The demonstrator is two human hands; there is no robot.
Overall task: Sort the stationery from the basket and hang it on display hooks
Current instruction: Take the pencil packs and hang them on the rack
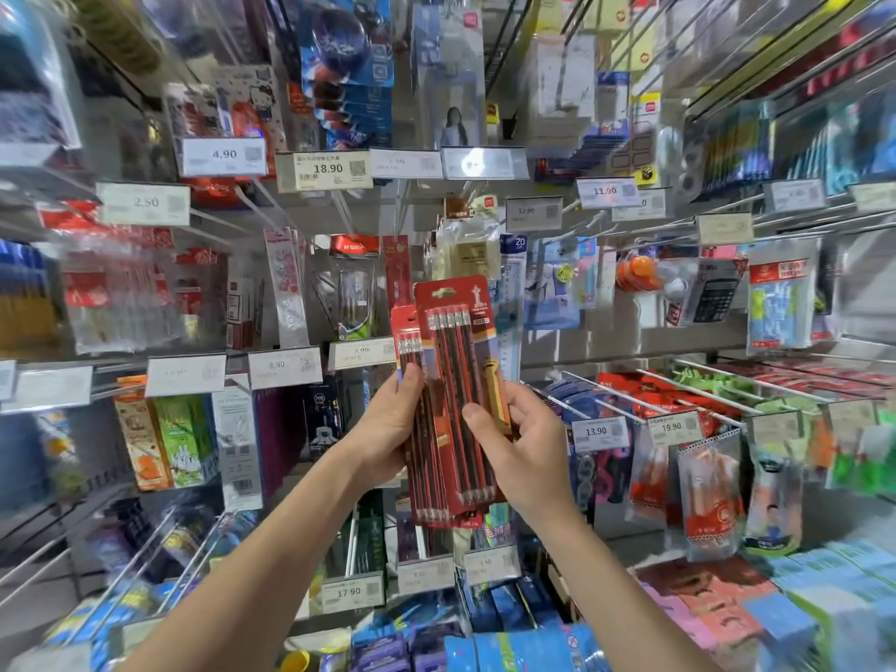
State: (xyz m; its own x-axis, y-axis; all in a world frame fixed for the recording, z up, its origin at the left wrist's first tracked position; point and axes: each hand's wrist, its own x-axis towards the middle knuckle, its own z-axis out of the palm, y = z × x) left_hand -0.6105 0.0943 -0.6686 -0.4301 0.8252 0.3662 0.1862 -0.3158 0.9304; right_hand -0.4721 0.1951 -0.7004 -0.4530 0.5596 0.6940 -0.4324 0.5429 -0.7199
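Note:
I hold a small stack of red pencil blister packs upright in front of the display wall. The front pack (pixel 460 341) carries several dark pencils with eraser ends and a yellow sharpener. A narrower red pack (pixel 407 332) sticks out behind it on the left. My left hand (pixel 388 429) grips the stack's left edge, thumb on the front. My right hand (pixel 519 443) grips the right side, thumb across the front pack's lower half. The basket is out of view.
Metal display hooks (pixel 698 390) jut out on all sides, loaded with packaged stationery and white price tags (pixel 285 367). A calculator pack (pixel 712 291) hangs to the right. Blue packs (pixel 523 647) lie on the low shelf below my arms.

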